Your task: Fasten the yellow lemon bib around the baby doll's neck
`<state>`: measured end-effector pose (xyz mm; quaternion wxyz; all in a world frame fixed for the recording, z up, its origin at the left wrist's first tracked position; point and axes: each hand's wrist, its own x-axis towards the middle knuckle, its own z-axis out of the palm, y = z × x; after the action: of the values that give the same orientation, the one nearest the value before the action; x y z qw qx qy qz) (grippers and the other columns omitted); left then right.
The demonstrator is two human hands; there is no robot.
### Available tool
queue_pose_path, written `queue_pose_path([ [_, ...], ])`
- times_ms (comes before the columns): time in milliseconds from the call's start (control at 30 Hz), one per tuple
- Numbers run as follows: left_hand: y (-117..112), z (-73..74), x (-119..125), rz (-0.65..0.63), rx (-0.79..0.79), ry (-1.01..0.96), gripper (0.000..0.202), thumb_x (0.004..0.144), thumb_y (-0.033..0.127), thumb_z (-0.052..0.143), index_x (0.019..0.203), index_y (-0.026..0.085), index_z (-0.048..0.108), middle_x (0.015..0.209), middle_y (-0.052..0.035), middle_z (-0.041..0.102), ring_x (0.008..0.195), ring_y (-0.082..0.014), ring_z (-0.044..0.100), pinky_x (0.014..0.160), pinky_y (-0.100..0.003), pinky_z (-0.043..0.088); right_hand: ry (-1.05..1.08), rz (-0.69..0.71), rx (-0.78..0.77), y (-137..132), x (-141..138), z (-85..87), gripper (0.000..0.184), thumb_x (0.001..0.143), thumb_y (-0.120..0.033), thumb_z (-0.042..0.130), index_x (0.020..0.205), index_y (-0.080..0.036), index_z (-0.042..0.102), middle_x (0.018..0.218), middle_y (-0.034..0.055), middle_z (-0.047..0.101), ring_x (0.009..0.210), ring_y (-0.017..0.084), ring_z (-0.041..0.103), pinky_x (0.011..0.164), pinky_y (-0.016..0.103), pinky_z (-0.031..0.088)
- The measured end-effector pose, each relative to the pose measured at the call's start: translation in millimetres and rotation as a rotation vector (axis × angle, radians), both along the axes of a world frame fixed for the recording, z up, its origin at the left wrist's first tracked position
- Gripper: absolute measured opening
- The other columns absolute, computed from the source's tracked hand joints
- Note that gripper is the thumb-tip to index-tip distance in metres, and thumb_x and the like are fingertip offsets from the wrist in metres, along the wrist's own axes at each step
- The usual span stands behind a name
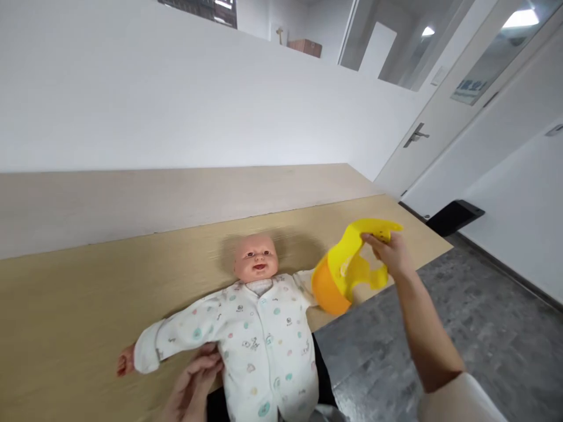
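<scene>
A baby doll lies face up at the table's near edge, its arms spread wide. It wears a white sleepsuit printed with small pastel figures. My right hand grips a yellow silicone bib by its neck strap, off to the right of the doll's head. The bib's orange catch pocket hangs down in front of the doll's outstretched arm and covers its end. Beside the doll's trunk, under its other sleeve, is my left hand, fingers loosely bent and touching the sleepsuit; no held object shows there.
The wooden table meets a pale raised ledge along the white wall. Its right edge drops to a grey floor. A black chair part stands beyond the corner, near a door with a metal handle.
</scene>
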<state>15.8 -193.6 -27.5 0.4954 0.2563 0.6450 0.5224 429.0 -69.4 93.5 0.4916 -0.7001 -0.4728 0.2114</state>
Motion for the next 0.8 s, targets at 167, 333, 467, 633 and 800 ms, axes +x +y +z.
queue_pose_path([
  [167, -7, 4.2, 13, 0.082, -0.032, -0.322, 0.043, 0.056, 0.034, 0.086, 0.096, 0.03, 0.072, 0.124, -0.0007, 0.068, 0.132, -0.0298, 0.048, 0.109, -0.038, 0.043, -0.172, -0.189, -0.282, 64, 77, -29.1, 0.021, 0.069, -0.03, 0.072, 0.064, -0.014, 0.06, 0.043, -0.0013, 0.045, 0.039, 0.011, 0.039, 0.04, 0.024, 0.029],
  [333, 9, 21.5, 27, 0.024, -0.097, -0.45, 0.044, 0.051, 0.029, 0.085, 0.092, 0.024, 0.07, 0.114, -0.0041, 0.072, 0.125, -0.0308, 0.055, 0.097, -0.036, 0.053, -0.392, -0.232, -0.578, 102, 131, -47.7, 0.011, 0.076, -0.019, 0.07, 0.078, -0.009, 0.065, 0.057, 0.0058, 0.058, 0.047, 0.014, 0.05, 0.056, 0.031, 0.039],
  [467, 22, 31.8, 33, -0.052, -0.123, -0.45, 0.036, 0.051, 0.027, 0.084, 0.083, 0.02, 0.067, 0.101, -0.0042, 0.074, 0.11, -0.0286, 0.065, 0.083, -0.031, 0.057, -0.506, -0.169, -0.703, 118, 157, -57.0, 0.009, 0.08, -0.018, 0.068, 0.08, -0.009, 0.067, 0.063, 0.0087, 0.061, 0.055, 0.014, 0.055, 0.066, 0.031, 0.041],
  [633, 30, 33.6, 34, -0.01, -0.187, -0.436, 0.043, 0.047, 0.025, 0.087, 0.083, 0.018, 0.066, 0.094, -0.0046, 0.075, 0.097, -0.0252, 0.069, 0.075, -0.027, 0.056, -0.653, -0.302, -0.743, 121, 161, -67.7, 0.037, 0.084, -0.031, 0.066, 0.109, -0.003, 0.065, 0.103, 0.0272, 0.063, 0.101, 0.032, 0.059, 0.082, 0.041, 0.04],
  [800, 36, 25.8, 36, 0.025, -0.204, -0.417, 0.043, 0.048, 0.024, 0.088, 0.083, 0.017, 0.064, 0.085, -0.003, 0.075, 0.081, -0.0213, 0.071, 0.066, -0.026, 0.055, -0.949, -0.416, -0.178, 72, 116, -90.1, 0.048, 0.083, -0.032, 0.06, 0.124, -0.006, 0.058, 0.135, 0.0227, 0.049, 0.127, 0.038, 0.041, 0.103, 0.049, 0.033],
])
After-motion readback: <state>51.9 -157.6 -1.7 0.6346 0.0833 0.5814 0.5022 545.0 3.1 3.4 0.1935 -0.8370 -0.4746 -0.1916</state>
